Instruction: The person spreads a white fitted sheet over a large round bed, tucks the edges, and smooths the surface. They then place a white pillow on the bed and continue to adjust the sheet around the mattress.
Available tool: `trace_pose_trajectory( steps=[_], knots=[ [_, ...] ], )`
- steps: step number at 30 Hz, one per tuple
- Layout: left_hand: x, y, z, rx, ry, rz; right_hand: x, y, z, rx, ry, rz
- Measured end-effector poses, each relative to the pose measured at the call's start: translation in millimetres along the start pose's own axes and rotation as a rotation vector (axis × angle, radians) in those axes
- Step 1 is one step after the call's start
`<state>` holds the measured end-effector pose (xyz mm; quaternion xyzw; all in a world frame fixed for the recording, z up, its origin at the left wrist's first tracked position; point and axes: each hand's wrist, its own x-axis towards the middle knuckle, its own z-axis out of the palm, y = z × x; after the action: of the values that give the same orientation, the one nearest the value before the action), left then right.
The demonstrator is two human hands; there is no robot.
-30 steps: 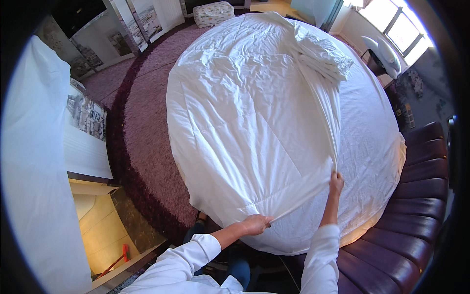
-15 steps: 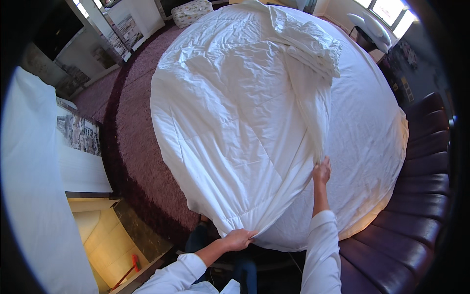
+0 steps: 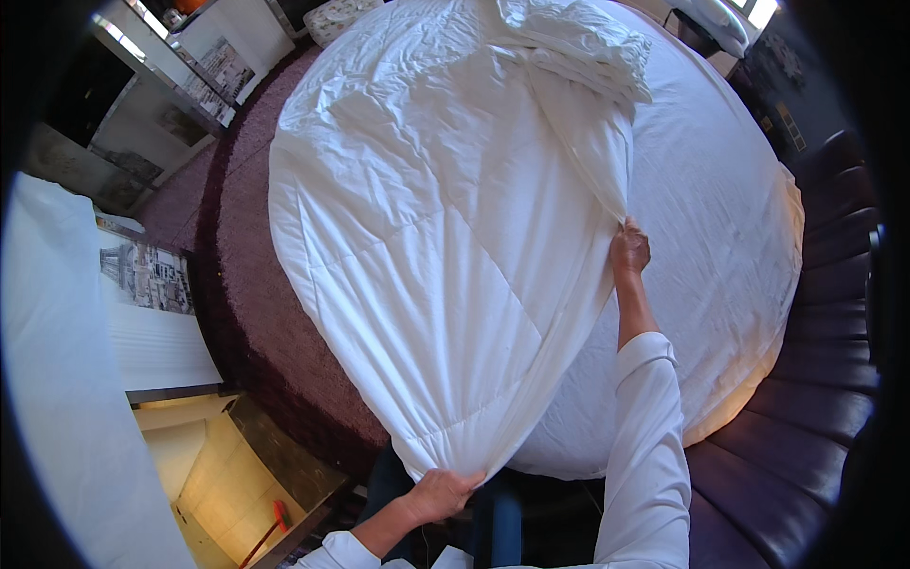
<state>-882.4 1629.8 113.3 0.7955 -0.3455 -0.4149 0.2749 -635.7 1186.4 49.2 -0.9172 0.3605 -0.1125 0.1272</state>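
Note:
A white quilted duvet (image 3: 445, 247) lies over the left part of a round bed, part of it bunched in folds at the far side. My left hand (image 3: 444, 494) is closed on its near corner, just past the bed's near edge, and creases fan out from that grip. Farther up, my right hand (image 3: 630, 248) grips the duvet's right edge, above the white bed sheet (image 3: 701, 247) that covers the mattress. The duvet's edge is pulled taut between both hands.
A dark purple padded headboard (image 3: 806, 379) curves along the right. Purple carpet (image 3: 284, 303) with a darker border lies left of the bed. White cloth (image 3: 66, 379) hangs at the far left, beside an opening with a red-headed tool (image 3: 281, 515). White pillows (image 3: 711, 24) rest at the far right.
My right hand has moved farther away along the duvet's edge, and my left hand has come slightly nearer and left. The duvet's near part is stretched tighter. The view has shifted.

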Motion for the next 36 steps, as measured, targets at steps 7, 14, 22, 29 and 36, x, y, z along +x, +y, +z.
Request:
trace_pose_trajectory(
  steps=[7,14,22,29,36],
  knots=[
    [39,1,10,-0.058,0.13,0.05,30,167,-71,0.754,0.296,0.038],
    [82,-14,45,0.111,0.062,0.011,-54,288,-49,0.464,0.344,0.609],
    [52,-18,32,0.03,-0.078,-0.068,-181,184,30,0.906,0.031,0.444],
    [35,-15,24,-0.035,0.045,-0.089,-304,59,4,1.327,-0.327,0.77],
    [7,-62,19,0.218,0.61,-0.273,-336,10,-6,1.689,-0.68,0.811]
  ],
)
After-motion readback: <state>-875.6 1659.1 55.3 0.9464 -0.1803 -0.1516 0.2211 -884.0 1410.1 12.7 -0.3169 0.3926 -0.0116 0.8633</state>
